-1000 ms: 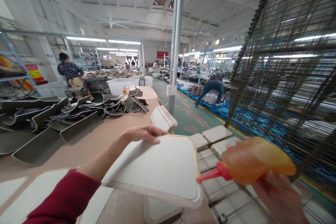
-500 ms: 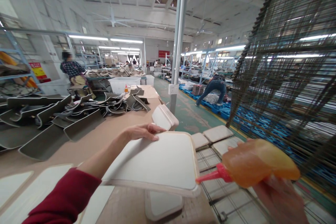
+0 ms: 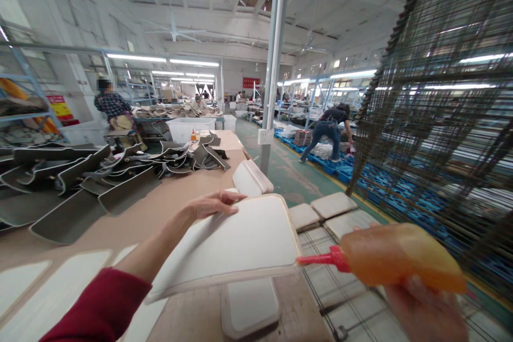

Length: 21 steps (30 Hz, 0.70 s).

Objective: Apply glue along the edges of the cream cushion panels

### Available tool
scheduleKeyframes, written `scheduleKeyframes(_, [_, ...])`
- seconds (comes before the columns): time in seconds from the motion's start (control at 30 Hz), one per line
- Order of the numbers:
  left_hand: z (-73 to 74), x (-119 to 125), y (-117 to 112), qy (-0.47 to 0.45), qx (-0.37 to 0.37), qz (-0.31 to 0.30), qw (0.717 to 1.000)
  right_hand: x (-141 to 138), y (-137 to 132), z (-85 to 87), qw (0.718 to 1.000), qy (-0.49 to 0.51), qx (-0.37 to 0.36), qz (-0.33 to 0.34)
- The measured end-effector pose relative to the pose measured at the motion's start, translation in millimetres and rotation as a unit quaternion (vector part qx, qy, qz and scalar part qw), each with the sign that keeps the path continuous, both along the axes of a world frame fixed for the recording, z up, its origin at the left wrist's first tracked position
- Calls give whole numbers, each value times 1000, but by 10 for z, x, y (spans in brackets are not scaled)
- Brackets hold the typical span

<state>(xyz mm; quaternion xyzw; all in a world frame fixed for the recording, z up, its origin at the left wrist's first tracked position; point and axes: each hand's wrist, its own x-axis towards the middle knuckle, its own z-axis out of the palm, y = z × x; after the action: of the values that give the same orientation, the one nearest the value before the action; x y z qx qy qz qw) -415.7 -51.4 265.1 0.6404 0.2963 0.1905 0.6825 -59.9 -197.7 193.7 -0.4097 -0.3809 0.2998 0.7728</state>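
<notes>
With thumb and fingers, my left hand (image 3: 214,204) grips the far edge of a white panel with rounded corners and a cream border (image 3: 236,243), held tilted above the table. My right hand (image 3: 425,299) is wrapped round a squeeze bottle (image 3: 401,254) of amber liquid, held on its side. The bottle's red nozzle (image 3: 320,259) points left, its tip at the panel's near right corner; whether it touches, I cannot tell. Under the held panel, a smaller white panel (image 3: 252,304) lies on the table.
Dark grey curved pieces (image 3: 128,187) are heaped on the table (image 3: 180,214) at left. White panels (image 3: 342,222) lie on a wire rack (image 3: 320,246) at right, below a tall stack of wire racks (image 3: 433,91). A post (image 3: 272,64) stands ahead. Co-workers (image 3: 331,128) are farther off.
The held panel has tilted and turned slightly, its right edge shifting left. The bottle has moved slightly down, its nozzle nearly level. A co-worker at the right has straightened up somewhat.
</notes>
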Motion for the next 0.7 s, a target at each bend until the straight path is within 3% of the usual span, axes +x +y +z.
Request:
scheduleKeyframes(0.13, [-96, -16, 23, -12, -5, 30, 999, -56, -34, 3, 999, 47, -9, -5])
scheduleKeyframes(0.47, [-417, 74, -8, -72, -55, 126, 988, -379, -21, 323, 994, 42, 98, -16])
scheduleKeyframes(0.7, [-551, 145, -47, -94, -79, 182, 976, -428, 5, 264, 994, 49, 91, -24])
